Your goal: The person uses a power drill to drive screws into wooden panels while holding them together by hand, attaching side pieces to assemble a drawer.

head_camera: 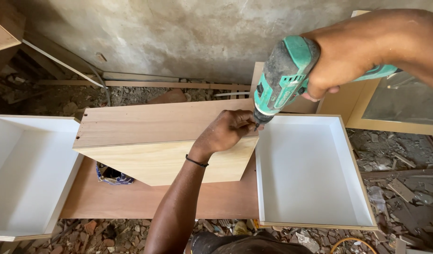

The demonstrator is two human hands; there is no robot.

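Right hand (341, 70) closed around the grip of a green cordless drill (284, 77), forefinger at the trigger. Drill tilted down and to the left, bit tip touching the far right corner of the wooden panel (155, 124).

Left hand (226, 131) lies on that same corner, fingers pinched together right at the bit tip. Whether a screw sits between them cannot be told; it is hidden by the fingertips. A dark band circles the wrist.

Panel is the top face of a box under assembly: reddish-brown top, pale wood-grain board (171, 162) below its near edge, cut on a slant at the right. Small holes show at the panel's left edge.

Handling, as judged: the board is stiff and flat, probably moderately heavy, with a smooth laminate that could slide under drill pressure. Best steadied by pressing down near the corner being worked, or gripped along the edges; corners may chip.

Right of the panel: open drawer (320, 216), white inside, touching the panel's corner. Left of the panel: second white box (19, 164). Under the panel: a large brown sheet (155, 200), with a blue-patterned object (110, 175) tucked beneath the overhang. Beyond the panel: concrete wall (178, 33), rubble on the floor (404, 178).
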